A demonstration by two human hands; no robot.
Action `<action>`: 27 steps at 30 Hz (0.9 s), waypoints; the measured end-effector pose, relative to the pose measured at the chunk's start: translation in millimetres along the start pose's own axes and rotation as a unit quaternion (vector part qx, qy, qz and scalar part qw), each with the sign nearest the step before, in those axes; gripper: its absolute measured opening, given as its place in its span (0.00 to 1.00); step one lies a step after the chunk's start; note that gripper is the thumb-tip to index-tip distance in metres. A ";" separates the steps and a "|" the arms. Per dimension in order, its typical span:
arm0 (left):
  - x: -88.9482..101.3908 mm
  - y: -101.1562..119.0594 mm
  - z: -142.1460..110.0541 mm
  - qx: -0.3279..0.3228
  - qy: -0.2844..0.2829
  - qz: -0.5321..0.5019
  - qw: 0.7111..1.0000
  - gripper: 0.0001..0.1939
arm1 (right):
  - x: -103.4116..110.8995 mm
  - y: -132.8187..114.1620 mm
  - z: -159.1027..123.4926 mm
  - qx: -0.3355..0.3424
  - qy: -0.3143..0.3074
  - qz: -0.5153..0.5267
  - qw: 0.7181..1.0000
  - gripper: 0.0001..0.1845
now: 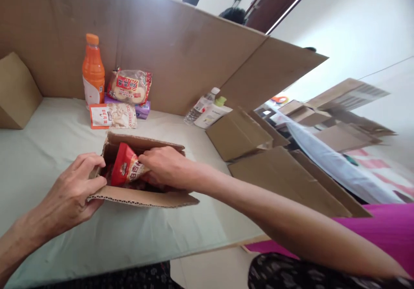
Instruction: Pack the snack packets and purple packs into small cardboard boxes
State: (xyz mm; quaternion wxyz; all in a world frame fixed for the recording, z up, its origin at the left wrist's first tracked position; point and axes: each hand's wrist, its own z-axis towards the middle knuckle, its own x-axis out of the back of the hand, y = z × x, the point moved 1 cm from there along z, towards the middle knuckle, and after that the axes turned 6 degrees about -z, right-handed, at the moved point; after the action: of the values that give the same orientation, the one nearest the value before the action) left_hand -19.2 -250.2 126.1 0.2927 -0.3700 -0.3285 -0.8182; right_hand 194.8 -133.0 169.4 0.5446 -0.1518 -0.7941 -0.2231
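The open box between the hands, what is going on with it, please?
The left hand holds the left end of the box. The right hand is inside it, touching a tilted red packet; whether it grips is hard to see. Farther back, an orange bottle stands by the cardboard wall.

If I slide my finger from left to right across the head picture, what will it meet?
Cardboard piece → left hand → red packet → right hand → clear bottle → brown cardboard on the right.
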 end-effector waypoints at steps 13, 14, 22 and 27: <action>-14.3 -15.0 -17.4 0.056 0.066 -0.056 0.995 0.37 | -11.1 42.7 -120.7 -0.084 0.257 0.178 0.946 0.15; -15.5 -14.5 -17.5 0.068 0.059 -0.059 0.994 0.36 | -19.9 40.7 -127.7 -0.077 0.250 0.185 0.947 0.19; -23.2 -3.3 4.0 0.128 0.117 0.021 0.985 0.33 | -58.8 25.6 -103.1 -0.006 0.242 0.233 0.942 0.35; -23.5 1.1 17.7 0.093 0.129 0.039 0.987 0.30 | -53.9 43.5 -95.0 -0.076 0.397 0.170 0.899 0.37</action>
State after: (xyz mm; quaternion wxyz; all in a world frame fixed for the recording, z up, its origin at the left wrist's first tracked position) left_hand 2.0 -232.0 116.7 0.3969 -0.2454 -0.3479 -0.8131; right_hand 311.0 -145.1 156.6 0.8308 -0.2244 -0.4551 -0.2287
